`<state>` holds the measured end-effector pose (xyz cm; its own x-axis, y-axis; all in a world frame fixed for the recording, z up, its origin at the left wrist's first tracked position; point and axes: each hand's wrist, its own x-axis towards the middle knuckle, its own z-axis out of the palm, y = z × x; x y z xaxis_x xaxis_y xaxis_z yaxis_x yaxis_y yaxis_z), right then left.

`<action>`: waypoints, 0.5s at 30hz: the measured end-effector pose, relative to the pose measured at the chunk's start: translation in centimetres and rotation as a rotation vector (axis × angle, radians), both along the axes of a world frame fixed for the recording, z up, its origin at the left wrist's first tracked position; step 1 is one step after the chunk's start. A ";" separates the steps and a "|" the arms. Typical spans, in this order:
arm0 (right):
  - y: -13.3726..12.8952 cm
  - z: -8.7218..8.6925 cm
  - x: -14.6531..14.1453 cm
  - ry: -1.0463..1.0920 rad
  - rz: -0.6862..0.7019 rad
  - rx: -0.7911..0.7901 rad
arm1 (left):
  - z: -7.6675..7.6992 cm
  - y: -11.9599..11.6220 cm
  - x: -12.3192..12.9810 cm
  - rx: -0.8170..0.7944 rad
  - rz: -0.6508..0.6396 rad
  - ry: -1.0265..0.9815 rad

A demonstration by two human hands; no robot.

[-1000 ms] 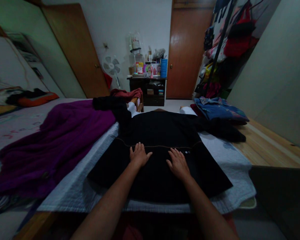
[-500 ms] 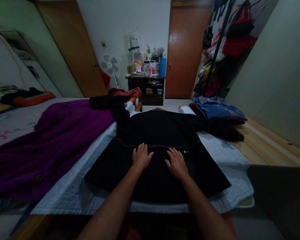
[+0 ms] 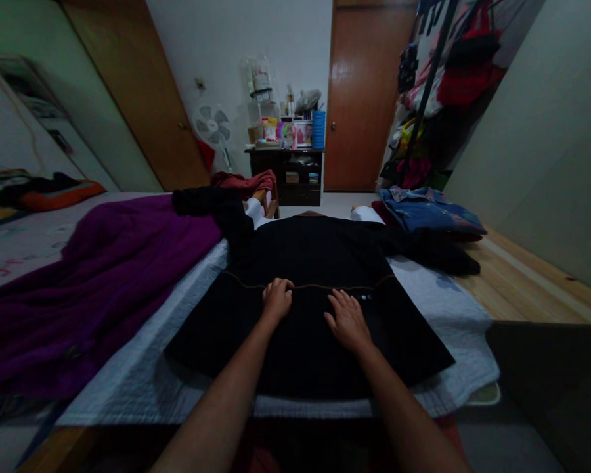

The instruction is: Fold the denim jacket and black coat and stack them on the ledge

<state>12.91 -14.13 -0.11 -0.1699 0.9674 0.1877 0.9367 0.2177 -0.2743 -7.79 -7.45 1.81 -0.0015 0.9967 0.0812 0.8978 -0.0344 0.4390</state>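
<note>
A black long-sleeved garment (image 3: 310,348) lies spread face down or face up, I cannot tell which, with a thin brown seam line across it and small pale marks near the right. My left hand (image 3: 277,299) rests on it at the seam, turned a little sideways, its fingers slightly bent and its thumb mostly hidden. My right hand (image 3: 347,318) lies flat on the cloth just below the seam, fingers stretched out. One black sleeve reaches left over a purple garment (image 3: 142,263); the other extends right.
A pale blue quilted cloth (image 3: 453,322) lies under the black garment. Folded denim clothing (image 3: 431,210) is stacked at the right on a wooden surface (image 3: 522,289). Behind stand a fan (image 3: 213,125), a dark cabinet (image 3: 285,177) and a wooden door (image 3: 354,98). Bags (image 3: 473,72) hang at right.
My left hand has turned and its fingers have bent, with the thumb drawn in from its spread position. My right hand stays almost in place. The view has shifted slightly.
</note>
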 end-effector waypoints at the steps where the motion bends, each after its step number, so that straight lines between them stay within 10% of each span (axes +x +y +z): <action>1: 0.0 0.0 0.0 -0.001 0.000 0.000 | -0.1 0.0 0.0 0.010 0.008 -0.007; 15: 0.1 -0.1 0.0 -0.007 0.003 0.005 | -0.8 -0.4 0.1 0.083 0.027 0.006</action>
